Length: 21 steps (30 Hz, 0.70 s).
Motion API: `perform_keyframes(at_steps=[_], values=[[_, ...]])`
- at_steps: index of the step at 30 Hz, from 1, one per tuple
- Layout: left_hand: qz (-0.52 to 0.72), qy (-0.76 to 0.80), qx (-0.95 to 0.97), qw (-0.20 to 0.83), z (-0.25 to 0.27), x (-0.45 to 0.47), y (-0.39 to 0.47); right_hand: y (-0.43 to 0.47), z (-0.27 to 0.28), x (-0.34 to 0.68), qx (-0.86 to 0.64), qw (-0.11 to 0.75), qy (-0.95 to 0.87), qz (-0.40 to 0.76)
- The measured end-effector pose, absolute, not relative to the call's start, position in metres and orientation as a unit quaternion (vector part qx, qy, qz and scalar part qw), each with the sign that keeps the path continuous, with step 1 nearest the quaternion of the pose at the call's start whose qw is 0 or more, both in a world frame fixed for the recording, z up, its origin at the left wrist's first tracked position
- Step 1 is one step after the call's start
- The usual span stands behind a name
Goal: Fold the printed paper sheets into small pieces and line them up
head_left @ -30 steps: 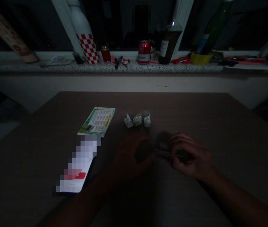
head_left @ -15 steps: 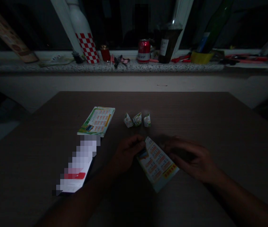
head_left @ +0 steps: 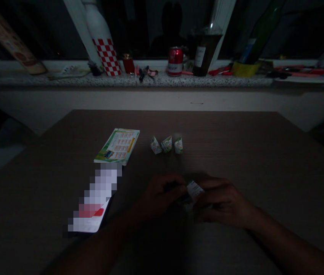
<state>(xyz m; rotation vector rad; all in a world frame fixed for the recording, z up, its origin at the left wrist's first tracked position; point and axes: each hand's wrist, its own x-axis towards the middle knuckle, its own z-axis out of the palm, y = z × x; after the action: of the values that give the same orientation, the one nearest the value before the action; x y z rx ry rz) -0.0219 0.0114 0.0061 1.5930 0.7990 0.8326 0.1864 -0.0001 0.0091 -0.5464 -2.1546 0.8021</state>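
A printed calendar card is between my two hands, mostly covered by fingers; only a small pale part with print shows. My left hand pinches its left side with thumb and fingers. From the right, my right hand is closed around the other side. Beyond my hands stand three small folded paper shapes in a row, made of similar printed paper. To the left lies a stack of calendar cards, green-edged with rows of orange print.
A lit phone, partly blurred out, lies below the stack near my left forearm. On the stone windowsill behind the table stand a checkered bottle, a red can, a dark cup and a green bottle.
The card lay broad and flat with its face showing; now it is bent or folded and mostly hidden. My right hand has closed on it, and my left hand has moved slightly right and nearer.
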Motion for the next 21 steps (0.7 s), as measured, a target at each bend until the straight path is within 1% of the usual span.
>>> perform_keyframes(at_steps=[4,8,12,17,21], values=[[0.352,0.312,0.751,0.463,0.0084,-0.0228,0.0080,0.0018,0.0094,0.1855,-0.221,0.393,-0.844,0.291],[0.365,0.300,0.781,0.408,0.0089,-0.0208,0.0057,0.0024,0.0061,0.1837,-0.231,0.396,-0.847,0.271],[0.376,0.303,0.784,0.391,0.0081,-0.0170,0.0043,0.0022,0.0022,0.1834,-0.236,0.388,-0.854,0.254],[0.355,0.322,0.784,0.394,0.0084,-0.0168,0.0048,0.0027,0.0012,0.1858,-0.237,0.386,-0.865,0.217],[0.359,0.325,0.780,0.396,0.0118,-0.0186,0.0067,0.0033,0.0041,0.1893,-0.233,0.416,-0.863,0.166]])
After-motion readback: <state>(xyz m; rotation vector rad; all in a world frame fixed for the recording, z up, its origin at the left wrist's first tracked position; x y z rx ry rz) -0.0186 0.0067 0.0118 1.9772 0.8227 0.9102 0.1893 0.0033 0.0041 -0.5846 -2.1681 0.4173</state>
